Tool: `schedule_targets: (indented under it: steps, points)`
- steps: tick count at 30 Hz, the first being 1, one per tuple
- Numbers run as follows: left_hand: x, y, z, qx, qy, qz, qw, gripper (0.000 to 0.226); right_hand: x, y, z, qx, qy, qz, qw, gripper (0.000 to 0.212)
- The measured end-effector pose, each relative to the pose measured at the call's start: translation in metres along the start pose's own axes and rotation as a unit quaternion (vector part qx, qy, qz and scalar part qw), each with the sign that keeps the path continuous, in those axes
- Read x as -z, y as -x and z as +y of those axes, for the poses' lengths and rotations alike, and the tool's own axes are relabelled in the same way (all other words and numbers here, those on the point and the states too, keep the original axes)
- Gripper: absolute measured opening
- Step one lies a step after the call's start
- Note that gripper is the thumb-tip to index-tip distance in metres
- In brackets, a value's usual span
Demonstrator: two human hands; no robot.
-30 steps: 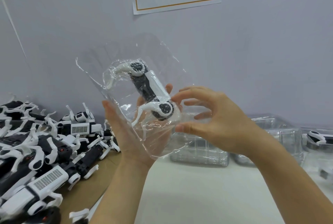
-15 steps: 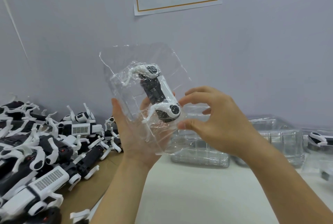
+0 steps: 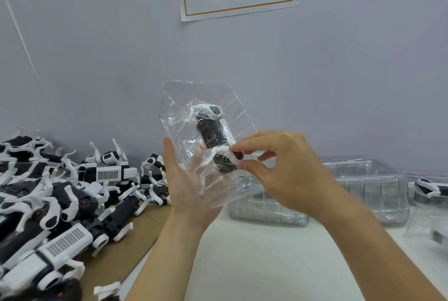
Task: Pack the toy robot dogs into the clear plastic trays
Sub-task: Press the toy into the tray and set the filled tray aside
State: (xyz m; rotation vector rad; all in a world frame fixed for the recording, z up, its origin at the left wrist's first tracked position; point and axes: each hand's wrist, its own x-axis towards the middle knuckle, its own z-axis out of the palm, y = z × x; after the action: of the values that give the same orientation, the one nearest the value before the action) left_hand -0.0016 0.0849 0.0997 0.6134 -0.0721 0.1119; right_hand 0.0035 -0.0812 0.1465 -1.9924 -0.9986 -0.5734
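A clear plastic tray (image 3: 179, 97) stands upright in the air before the wall, with a black and white toy robot dog (image 3: 210, 131) seated inside it. My left hand (image 3: 191, 179) cups the tray from behind and below, fingers wrapped round its back. My right hand (image 3: 281, 167) pinches the dog's lower end at the tray's right edge with thumb and forefinger. The dog's legs on the far side are blurred by the plastic.
A heap of several loose toy robot dogs (image 3: 60, 194) lies on brown cardboard (image 3: 135, 235) at the left. Stacks of empty clear trays (image 3: 368, 186) stand at the back of the white table (image 3: 266, 264). A packed tray (image 3: 429, 186) sits at the far right.
The tray with the dog has turned from tilted to more upright and shifted right. My right hand has closed from spread fingers to a pinch on the dog's lower end.
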Motion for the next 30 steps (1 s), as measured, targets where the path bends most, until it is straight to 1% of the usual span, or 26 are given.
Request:
schedule_targets:
  steps: [5, 8, 11, 15, 19, 22, 24, 26, 28, 30]
  points:
    - [0.004, -0.002, 0.000, 0.000, -0.013, -0.006, 1.000, 0.099, 0.000, 0.000, 0.004, 0.000, -0.018, 0.019, 1.000, 0.014]
    - [0.005, -0.002, -0.001, -0.008, -0.049, -0.021, 0.999, 0.092, 0.001, 0.000, 0.005, 0.010, -0.013, 0.032, 0.999, 0.008]
    - [0.003, -0.001, -0.002, -0.011, -0.072, -0.027, 0.997, 0.087, 0.004, 0.001, 0.007, 0.020, 0.002, 0.029, 0.999, 0.010]
    - [0.001, 0.000, -0.006, -0.020, -0.072, -0.028, 0.997, 0.080, 0.005, 0.001, 0.009, 0.022, -0.003, 0.029, 0.999, 0.013]
    - [0.001, 0.001, -0.005, -0.029, -0.062, -0.042, 0.997, 0.083, 0.006, 0.001, 0.008, 0.017, -0.011, 0.021, 1.000, 0.012]
    - [0.004, -0.001, -0.005, -0.035, -0.090, -0.046, 0.994, 0.080, 0.008, 0.001, 0.009, 0.009, -0.027, 0.025, 0.999, 0.014]
    - [0.006, -0.002, -0.006, -0.031, -0.113, -0.054, 0.992, 0.077, 0.009, 0.001, 0.009, 0.003, -0.039, 0.048, 0.998, 0.012]
    - [0.007, -0.002, -0.008, -0.025, -0.131, -0.058, 0.989, 0.075, 0.010, -0.001, 0.009, -0.005, -0.052, 0.091, 0.995, 0.005]
    - [0.007, -0.002, -0.011, -0.015, -0.146, -0.084, 0.986, 0.075, 0.010, -0.002, 0.011, -0.010, -0.048, 0.132, 0.990, 0.013]
    - [0.007, -0.001, -0.015, -0.011, -0.156, -0.102, 0.982, 0.072, 0.010, -0.003, 0.012, -0.006, -0.035, 0.156, 0.987, 0.019]
